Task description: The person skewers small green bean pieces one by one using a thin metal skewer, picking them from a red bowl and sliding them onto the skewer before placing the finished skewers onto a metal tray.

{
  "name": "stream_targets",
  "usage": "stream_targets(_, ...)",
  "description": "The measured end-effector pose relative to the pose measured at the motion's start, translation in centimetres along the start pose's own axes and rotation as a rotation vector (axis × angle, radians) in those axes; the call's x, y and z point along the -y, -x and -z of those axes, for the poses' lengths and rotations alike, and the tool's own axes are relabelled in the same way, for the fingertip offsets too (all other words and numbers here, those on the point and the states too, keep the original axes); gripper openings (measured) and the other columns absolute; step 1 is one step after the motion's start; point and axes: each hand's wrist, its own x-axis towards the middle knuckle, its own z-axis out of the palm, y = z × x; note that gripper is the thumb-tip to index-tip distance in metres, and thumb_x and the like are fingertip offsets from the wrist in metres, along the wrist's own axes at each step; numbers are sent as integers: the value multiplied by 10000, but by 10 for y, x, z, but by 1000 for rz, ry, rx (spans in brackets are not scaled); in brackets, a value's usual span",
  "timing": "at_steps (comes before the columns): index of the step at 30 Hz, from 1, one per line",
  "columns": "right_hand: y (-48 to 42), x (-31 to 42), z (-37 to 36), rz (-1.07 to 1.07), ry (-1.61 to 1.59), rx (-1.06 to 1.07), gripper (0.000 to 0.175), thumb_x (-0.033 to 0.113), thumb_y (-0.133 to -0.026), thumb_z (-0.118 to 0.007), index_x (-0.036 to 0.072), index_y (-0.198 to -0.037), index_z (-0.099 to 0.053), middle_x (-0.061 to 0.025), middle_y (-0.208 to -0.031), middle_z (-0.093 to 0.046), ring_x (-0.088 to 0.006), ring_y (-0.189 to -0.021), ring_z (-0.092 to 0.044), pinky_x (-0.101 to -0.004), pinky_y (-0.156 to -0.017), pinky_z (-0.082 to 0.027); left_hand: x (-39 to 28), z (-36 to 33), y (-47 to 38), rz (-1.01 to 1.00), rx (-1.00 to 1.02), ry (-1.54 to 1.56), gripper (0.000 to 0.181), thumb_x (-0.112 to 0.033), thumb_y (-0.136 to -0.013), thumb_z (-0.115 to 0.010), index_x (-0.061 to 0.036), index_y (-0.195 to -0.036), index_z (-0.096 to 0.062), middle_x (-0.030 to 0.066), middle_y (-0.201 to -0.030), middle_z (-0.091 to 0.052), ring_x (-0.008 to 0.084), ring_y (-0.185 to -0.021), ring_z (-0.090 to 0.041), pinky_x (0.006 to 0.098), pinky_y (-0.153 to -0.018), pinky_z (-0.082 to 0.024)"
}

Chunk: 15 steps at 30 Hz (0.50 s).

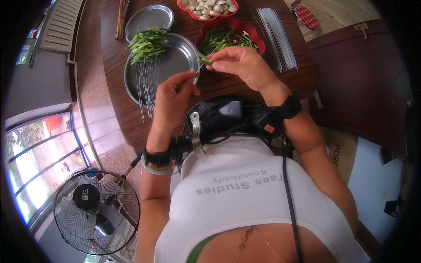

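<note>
My left hand [177, 90] pinches a thin metal skewer [199, 68] between thumb and forefinger, over the right rim of a round steel tray [130, 86]. My right hand [235, 65] holds short green vegetable stems [204, 59] at the skewer's upper end, just in front of a red scalloped bowl [260, 42]. More cut green stems [215, 38] lie in that bowl. Across the tray's left side rest skewers loaded with green stems [148, 44], their bare metal ends [144, 85] pointing towards me. A bundle of bare metal skewers [279, 39] lies right of the bowl.
Behind the tray is a smaller steel plate [149, 19]. A red dish [187, 13] of pale, rounded food pieces [210, 8] stands at the back, left of it a banded bundle of thin sticks [121, 19]. A fan [95, 210] stands at my left, below the wooden table [113, 79].
</note>
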Motion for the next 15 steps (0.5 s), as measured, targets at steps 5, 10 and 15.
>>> stream_targets(5,-2,-2,-10,-5,154,12,177,94,-766,-610,-24,-898,-605,-69,-828,-618,-101,-786,-573,-201,-720,-457,-5,-1,3,46,16,55,178,-40,-819,-480,-24,-946,-603,-2,-620,-568,5,-497,-415,152,-435,-308)
stream_targets(10,-2,-4,-11,121,129,-15,187,109,-773,-604,-17,-911,-592,-62,-833,-609,-91,-763,-568,-203,-695,-462,-3,2,2,-9,3,-2,185,-33,-817,-474,-17,-954,-598,12,-623,-568,30,-551,-469,164,-487,-350)
stream_targets(15,-2,1,33,101,-246,-247,146,109,-801,-567,24,-919,-556,-15,-763,-578,-68,-665,-538,-186,-601,-452,7,6,1,-64,27,16,204,-70,-849,-453,-31,-1005,-578,-10,-648,-562,-6,-457,-341,136,-391,-240)
